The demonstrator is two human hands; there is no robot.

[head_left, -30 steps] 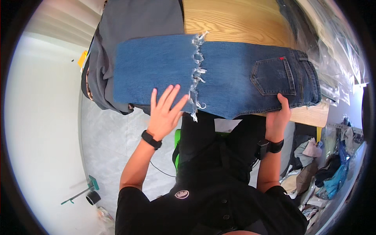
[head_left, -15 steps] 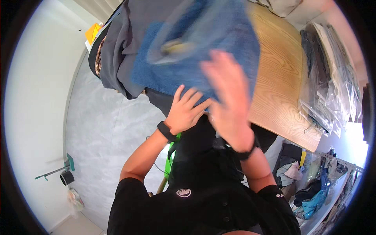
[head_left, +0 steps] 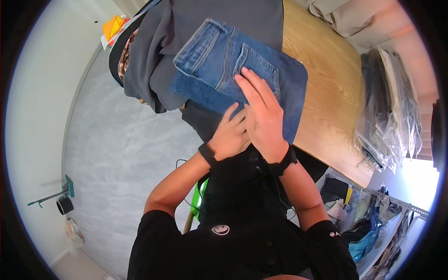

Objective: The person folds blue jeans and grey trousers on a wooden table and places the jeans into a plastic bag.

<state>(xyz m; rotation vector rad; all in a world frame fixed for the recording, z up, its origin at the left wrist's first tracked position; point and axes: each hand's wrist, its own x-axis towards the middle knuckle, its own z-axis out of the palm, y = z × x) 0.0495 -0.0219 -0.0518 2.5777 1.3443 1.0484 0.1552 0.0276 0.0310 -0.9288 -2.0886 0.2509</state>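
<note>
Folded over since half a second ago: blue jeans (head_left: 242, 77), then a blurred bundle lifted under a sweeping right hand, now lying flat as a compact rectangle, back pocket up.

Head view: jeans at 12 o'clock, partly on the wooden bench (head_left: 326, 93), partly over a dark grey garment (head_left: 186, 28) spread at 11 o'clock. Right hand (head_left: 263, 114) pressed flat on the denim, fingers stretched toward 11 o'clock across the pocket, grip released, nothing clasped. Left hand (head_left: 231, 135) just beside it at the near edge of the jeans, fingers curled against the fold and touching the right hand; hard to tell whether any cloth is pinched. Black bands on both wrists. Clear bagged garments (head_left: 387, 107) stacked at 3 o'clock on the far end of the bench. Yellow-orange item (head_left: 113, 26) at 10 o'clock beyond the grey cloth. Grey floor (head_left: 116, 154) at 9 o'clock.
</note>
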